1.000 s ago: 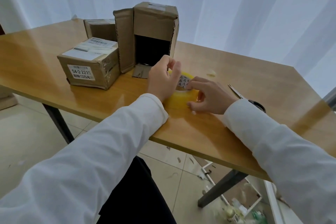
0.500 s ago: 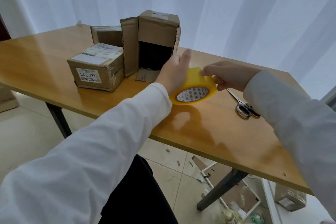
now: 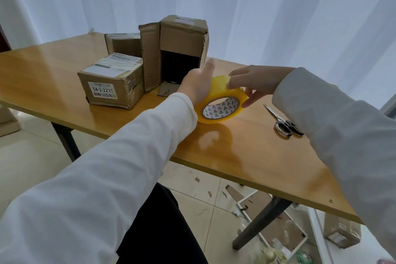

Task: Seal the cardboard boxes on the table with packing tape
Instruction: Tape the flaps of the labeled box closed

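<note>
A yellow roll of packing tape [image 3: 222, 101] is held tilted just above the wooden table [image 3: 246, 152]. My left hand [image 3: 198, 83] grips its left side. My right hand [image 3: 251, 82] pinches the roll's top edge with thumb and fingers. A tall cardboard box [image 3: 184, 49] stands behind the hands with its front open and one flap swung out to the left. A low labelled box [image 3: 111, 83] sits to its left, taped closed. A third box [image 3: 124, 44] stands behind that one, partly hidden.
Scissors [image 3: 282, 122] lie on the table to the right of the tape. White curtains hang behind the table. Under the table, on the tiled floor, lie cardboard scraps and a white frame [image 3: 278, 225].
Both hands lifted the tape roll from flat on the table and tilted it up. My right hand moved to the roll's top edge. The view shifted, so the scissors now show.
</note>
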{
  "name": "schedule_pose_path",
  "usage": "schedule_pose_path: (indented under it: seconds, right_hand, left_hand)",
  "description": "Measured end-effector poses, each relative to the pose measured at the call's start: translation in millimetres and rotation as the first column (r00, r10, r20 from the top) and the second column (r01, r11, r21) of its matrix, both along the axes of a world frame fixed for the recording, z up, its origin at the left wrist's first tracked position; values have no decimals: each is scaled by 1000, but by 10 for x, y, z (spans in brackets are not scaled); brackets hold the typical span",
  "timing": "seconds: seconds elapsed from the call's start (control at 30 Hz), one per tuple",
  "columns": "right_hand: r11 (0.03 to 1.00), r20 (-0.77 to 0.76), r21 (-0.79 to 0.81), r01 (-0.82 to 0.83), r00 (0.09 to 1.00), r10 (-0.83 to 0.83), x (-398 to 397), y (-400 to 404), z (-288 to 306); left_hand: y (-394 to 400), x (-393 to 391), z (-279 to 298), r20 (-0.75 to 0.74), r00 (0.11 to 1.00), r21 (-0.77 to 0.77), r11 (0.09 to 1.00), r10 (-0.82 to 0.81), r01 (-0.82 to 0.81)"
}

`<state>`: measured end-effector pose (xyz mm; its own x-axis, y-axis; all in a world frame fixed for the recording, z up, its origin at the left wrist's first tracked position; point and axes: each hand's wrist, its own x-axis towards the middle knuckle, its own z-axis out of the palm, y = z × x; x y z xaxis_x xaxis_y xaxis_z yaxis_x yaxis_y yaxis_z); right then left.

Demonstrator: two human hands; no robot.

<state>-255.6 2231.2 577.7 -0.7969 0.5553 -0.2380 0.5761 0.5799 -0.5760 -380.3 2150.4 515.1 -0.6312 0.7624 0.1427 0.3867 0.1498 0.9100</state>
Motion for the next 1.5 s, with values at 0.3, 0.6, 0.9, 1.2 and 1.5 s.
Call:
schedule_pose_path:
  seconds: [0.3,0.6,0.9,1.2,1.5]
  right_hand:
    - [983,68,180,-32,997,20,4,-95,13]
    - [996,-103,-82,-23,995,15,165,8,29]
    - [990,-31,-135,-26,999,22,137,131,3]
    - [967,75,224,-123,991,109,80,-51,48]
    - [993,-65,51,-108,992,111,216,24,22]
  left_hand:
    - [13,65,21,-41,999,-17,1000,11,-12]
    - [25,76,12,-76,997,6,1000,13,-13]
    - [22,69,12,-96,995,-26,1000,-8,5]
    - [8,123,39,-111,994,-46,999,22,-27]
    - [-14,217,76,-147,989,-41,998,35,-42]
